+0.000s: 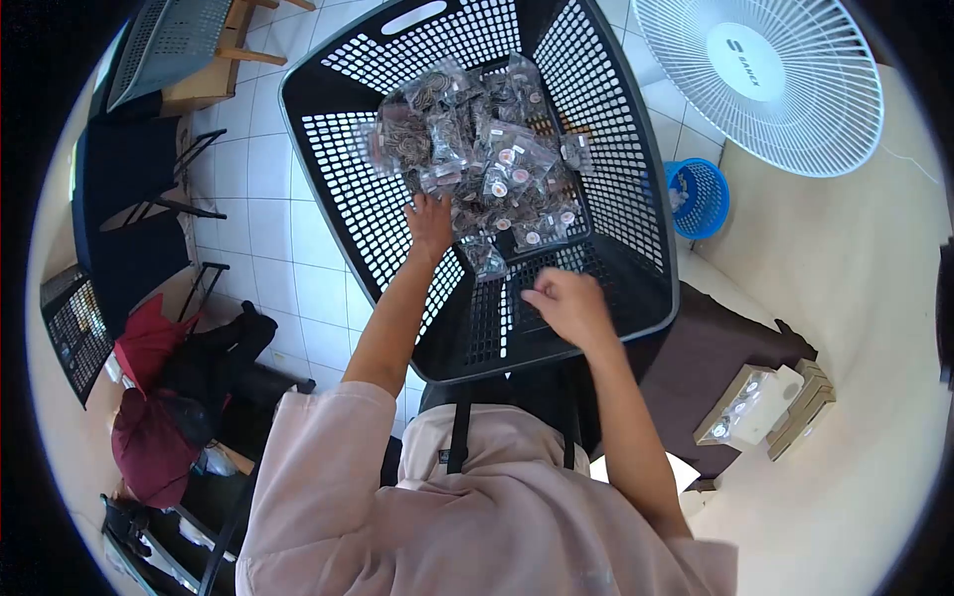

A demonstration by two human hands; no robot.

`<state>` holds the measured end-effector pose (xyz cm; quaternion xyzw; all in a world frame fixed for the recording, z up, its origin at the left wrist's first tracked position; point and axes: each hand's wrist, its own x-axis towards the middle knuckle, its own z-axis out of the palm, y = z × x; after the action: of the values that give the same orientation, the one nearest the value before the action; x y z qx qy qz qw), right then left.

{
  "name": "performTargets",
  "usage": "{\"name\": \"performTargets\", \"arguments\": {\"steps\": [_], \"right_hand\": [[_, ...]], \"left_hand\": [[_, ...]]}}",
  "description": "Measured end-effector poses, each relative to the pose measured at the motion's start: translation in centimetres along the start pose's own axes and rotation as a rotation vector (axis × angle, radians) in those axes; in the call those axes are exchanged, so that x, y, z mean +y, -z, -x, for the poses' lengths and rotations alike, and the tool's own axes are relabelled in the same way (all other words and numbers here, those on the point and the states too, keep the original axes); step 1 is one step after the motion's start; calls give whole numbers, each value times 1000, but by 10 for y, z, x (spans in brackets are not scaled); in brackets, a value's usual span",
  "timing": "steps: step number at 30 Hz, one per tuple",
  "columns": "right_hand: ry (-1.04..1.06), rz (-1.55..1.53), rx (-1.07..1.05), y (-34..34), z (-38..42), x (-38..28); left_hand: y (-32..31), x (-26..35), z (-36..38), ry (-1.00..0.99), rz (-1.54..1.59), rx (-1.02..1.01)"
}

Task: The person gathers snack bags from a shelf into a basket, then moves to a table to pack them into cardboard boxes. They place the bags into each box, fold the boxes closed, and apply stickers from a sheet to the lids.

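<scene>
A large black perforated plastic basket (586,333) stands in front of me. Inside it lies a heap of small clear plastic bags (522,164), many with round pale labels and dark, coil-like contents. At the heap's near left edge, my left hand (429,226) is open, fingers spread and touching the bags. My right hand (570,306) hovers over the basket's near part, apart from the heap. Its fingers are curled in and slightly blurred; whatever they may hold is hidden. One bag (484,258) lies a little nearer to me than the others, between both hands.
A white fan (750,65) stands at the upper right, above a blue bin (700,199). To the right, an open cardboard box (745,407) sits on a dark cloth (686,397). Dark folding chairs (134,199) and a maroon bag (154,447) line the left.
</scene>
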<state>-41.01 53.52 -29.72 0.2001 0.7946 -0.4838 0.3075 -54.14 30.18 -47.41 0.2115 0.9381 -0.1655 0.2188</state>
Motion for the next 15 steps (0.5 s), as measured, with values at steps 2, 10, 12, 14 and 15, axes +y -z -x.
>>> {"name": "performTargets", "arguments": {"steps": [2, 10, 12, 14, 15], "right_hand": [[-58, 247, -164, -54, -68, 23], [-478, 253, -120, -151, -155, 58], [-548, 246, -49, -162, -158, 62], [-570, 255, -117, -148, -152, 50], [-549, 290, -26, -159, -157, 58]], "left_hand": [[1, 0, -4, -27, -1, -84], [9, -3, 5, 31, 24, 118], [9, -3, -3, 30, -6, -9], [3, -2, -7, 37, -69, -14], [8, -3, -7, 23, -66, -63]]}}
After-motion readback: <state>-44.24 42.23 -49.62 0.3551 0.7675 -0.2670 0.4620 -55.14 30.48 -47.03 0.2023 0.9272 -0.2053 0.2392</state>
